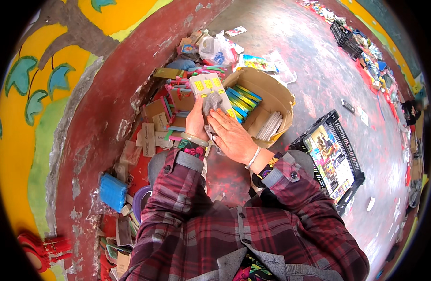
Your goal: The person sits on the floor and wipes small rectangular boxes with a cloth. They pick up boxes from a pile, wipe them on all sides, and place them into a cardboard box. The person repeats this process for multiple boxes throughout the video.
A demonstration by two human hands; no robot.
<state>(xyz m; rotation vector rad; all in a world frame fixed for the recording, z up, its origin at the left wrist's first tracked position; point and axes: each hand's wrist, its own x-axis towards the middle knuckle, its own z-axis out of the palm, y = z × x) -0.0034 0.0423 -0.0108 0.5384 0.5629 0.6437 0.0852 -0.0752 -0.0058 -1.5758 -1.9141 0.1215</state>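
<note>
My left hand [195, 122] grips a flat pale box [199, 80] with several yellow labels on its face. A crumpled grey cloth [213, 101] lies on that face, and my right hand [232, 136] presses it there with its fingers closed together. Just right of my hands stands an open cardboard carton [274, 93]. Inside it are a row of blue, green and yellow slim packs [243, 100] and a stack of white flat pieces [270, 125].
Along the red wall [86, 140] at left lie small boxes, colourful pens [180, 89] and a blue plastic-wrapped pack [113, 192]. A white plastic bag [217, 49] sits beyond my hands. At right a black crate [359, 180] holds a printed sheet [330, 161].
</note>
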